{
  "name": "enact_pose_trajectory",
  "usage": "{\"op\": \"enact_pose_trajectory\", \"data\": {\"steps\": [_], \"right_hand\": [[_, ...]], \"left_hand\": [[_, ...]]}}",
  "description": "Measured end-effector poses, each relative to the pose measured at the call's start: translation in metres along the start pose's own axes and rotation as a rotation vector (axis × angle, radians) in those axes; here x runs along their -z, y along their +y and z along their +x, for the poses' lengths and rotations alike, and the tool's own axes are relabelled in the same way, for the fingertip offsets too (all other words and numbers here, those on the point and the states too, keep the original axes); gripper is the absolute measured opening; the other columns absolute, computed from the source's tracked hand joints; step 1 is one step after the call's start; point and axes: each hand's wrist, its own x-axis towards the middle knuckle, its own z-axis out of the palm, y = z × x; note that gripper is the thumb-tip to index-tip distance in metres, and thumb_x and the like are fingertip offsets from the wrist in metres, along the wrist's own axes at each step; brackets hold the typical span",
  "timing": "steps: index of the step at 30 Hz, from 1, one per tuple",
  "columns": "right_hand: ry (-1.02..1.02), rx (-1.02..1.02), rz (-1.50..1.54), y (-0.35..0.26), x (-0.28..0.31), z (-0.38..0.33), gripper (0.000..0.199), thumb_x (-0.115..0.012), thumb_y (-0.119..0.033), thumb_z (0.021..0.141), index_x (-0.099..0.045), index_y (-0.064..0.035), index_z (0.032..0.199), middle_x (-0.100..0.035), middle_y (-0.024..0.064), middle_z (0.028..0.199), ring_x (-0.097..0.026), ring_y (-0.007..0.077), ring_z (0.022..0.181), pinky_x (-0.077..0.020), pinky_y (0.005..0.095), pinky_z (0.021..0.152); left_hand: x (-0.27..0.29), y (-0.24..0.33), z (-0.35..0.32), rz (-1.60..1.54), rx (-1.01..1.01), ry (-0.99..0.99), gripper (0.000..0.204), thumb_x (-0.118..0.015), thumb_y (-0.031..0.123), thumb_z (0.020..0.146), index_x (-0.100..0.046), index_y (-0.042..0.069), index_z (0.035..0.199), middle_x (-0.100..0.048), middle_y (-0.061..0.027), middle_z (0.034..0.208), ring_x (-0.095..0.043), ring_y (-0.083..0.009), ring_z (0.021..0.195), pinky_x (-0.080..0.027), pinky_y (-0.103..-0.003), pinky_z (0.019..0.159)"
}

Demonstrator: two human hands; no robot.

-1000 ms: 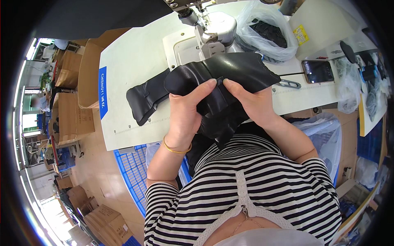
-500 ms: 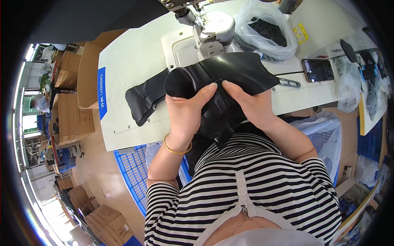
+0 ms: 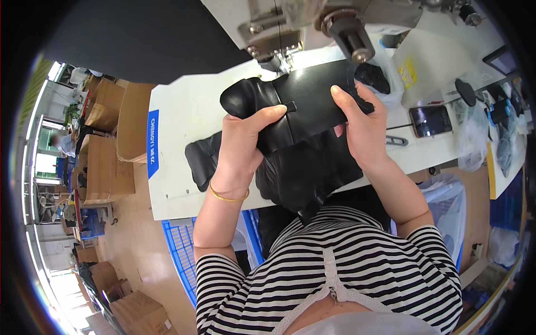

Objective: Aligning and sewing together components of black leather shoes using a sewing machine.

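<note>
A black leather piece (image 3: 318,92) with a stitched cross seam and a small tab is stretched between my hands, just below the sewing machine's needle area (image 3: 283,60). My left hand (image 3: 241,134) is closed on its left part, thumb pressed beside the tab at the seam; the fingers are hidden underneath. At the right end, my right hand (image 3: 364,131) grips the leather, thumb on top and fingers around the edge. More black leather bunches and hangs below, toward my lap. Another black leather piece (image 3: 201,159) lies on the white table, left of my left wrist.
Right of my hands, a small grey slotted tool (image 3: 396,140) and a phone (image 3: 431,120) lie on the table (image 3: 170,198). A clear bag of black pieces (image 3: 373,77) stands behind. Blue crates (image 3: 177,240) sit below the front edge; cardboard boxes (image 3: 109,167) and a person (image 3: 66,144) are at left.
My right hand has moved from the seam to the leather's right end. The leather is now spread flatter. My left thumb stays by the tab. The view has shifted, showing more machine.
</note>
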Motion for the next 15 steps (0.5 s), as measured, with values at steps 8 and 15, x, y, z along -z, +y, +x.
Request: {"op": "enact_pose_trajectory", "data": {"steps": [8,15], "right_hand": [[0.013,0.055,0.034,0.003,-0.008,0.040,0.014,-0.062,-0.012,0.088,-0.064,0.0011,0.092,-0.058,-0.0005,0.068,-0.048,0.0049,0.051,-0.0352,0.0201,0.043],[0.060,0.055,0.032,0.004,-0.009,0.048,0.017,-0.064,-0.013,0.087,-0.065,0.0014,0.096,-0.059,-0.0003,0.070,-0.049,0.0049,0.053,-0.0368,0.0200,0.043]], "left_hand": [[-0.006,0.019,0.040,0.067,-0.016,0.103,0.011,-0.067,-0.006,0.075,-0.065,-0.008,0.086,-0.066,-0.0120,0.082,-0.066,-0.0185,0.069,-0.058,-0.030,0.062],[-0.002,0.021,0.051,0.088,-0.019,0.072,0.008,-0.067,-0.007,0.075,-0.065,-0.009,0.083,-0.065,-0.0122,0.080,-0.065,-0.0184,0.069,-0.057,-0.030,0.061]]}}
